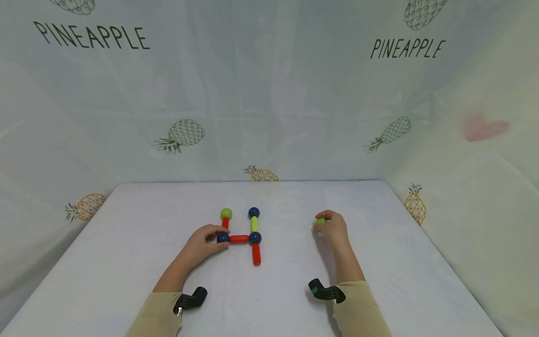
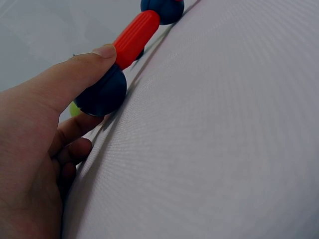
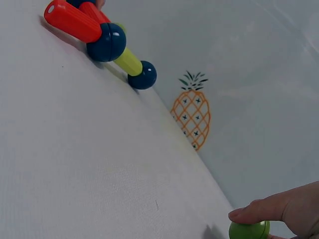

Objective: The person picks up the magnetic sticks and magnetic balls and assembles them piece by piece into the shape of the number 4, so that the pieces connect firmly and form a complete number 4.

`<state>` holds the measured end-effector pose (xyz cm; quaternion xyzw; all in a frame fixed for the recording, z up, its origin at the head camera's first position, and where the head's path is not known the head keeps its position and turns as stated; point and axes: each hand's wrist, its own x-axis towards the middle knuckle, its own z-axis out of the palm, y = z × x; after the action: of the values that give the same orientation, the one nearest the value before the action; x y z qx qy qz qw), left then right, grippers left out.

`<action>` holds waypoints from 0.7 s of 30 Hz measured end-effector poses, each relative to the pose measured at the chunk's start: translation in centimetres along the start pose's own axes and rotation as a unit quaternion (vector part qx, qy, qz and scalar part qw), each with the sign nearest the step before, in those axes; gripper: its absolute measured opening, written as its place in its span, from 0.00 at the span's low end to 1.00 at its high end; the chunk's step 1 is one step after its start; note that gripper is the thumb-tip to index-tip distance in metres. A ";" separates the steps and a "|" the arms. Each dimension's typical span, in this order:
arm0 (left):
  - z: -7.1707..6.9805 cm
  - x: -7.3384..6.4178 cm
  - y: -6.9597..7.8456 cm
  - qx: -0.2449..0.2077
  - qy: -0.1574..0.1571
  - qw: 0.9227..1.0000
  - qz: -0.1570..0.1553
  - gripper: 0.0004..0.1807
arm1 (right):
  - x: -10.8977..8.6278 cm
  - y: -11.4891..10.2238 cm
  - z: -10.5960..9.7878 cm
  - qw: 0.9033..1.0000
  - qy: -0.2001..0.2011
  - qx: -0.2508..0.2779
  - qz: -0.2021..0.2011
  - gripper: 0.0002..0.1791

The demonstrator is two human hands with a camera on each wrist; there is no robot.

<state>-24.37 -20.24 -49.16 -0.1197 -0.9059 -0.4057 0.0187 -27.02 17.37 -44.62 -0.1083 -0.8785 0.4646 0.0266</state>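
On the white table my left hand [image 1: 201, 244] pinches a dark blue ball [image 1: 223, 238] between thumb and fingers; the left wrist view shows the same blue ball [image 2: 105, 94]. That ball is a corner of a ball-and-stick figure. From it a short red stick [image 1: 225, 223] leads back to a green ball [image 1: 226, 213], and another red stick [image 1: 239, 239] runs right to a second blue ball [image 1: 255, 238]. There a yellow-green stick [image 1: 254, 224] reaches a far blue ball [image 1: 254, 212], and a red stick [image 1: 256, 255] points nearer. To the right, my right hand [image 1: 335, 229] pinches a loose green ball [image 3: 246, 230].
A white table [image 1: 278, 299] carries the figure, with its far edge against a hanging pale cloth [image 1: 269, 93] printed with pineapples. Dark devices [image 1: 191, 299] are strapped at both wrists over beige sleeves [image 1: 157, 318].
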 end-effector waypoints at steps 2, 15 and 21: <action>0.0 0.0 -0.1 0.004 -0.001 1.000 0.003 0.18 | -0.1 -0.4 0.0 1.000 -0.001 0.004 -0.008 0.15; -0.2 0.0 0.0 -0.003 0.000 1.000 -0.006 0.17 | -1.1 -2.7 2.3 0.996 -0.041 0.000 -0.077 0.14; 0.0 -0.1 -0.1 -0.011 0.002 1.000 0.002 0.17 | -2.4 -4.2 3.2 0.994 -0.066 -0.002 -0.082 0.13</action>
<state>-24.34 -20.33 -49.29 -0.1209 -0.9013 -0.4155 0.0203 -25.80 11.99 -42.87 -0.0049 -0.8852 0.4652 0.0063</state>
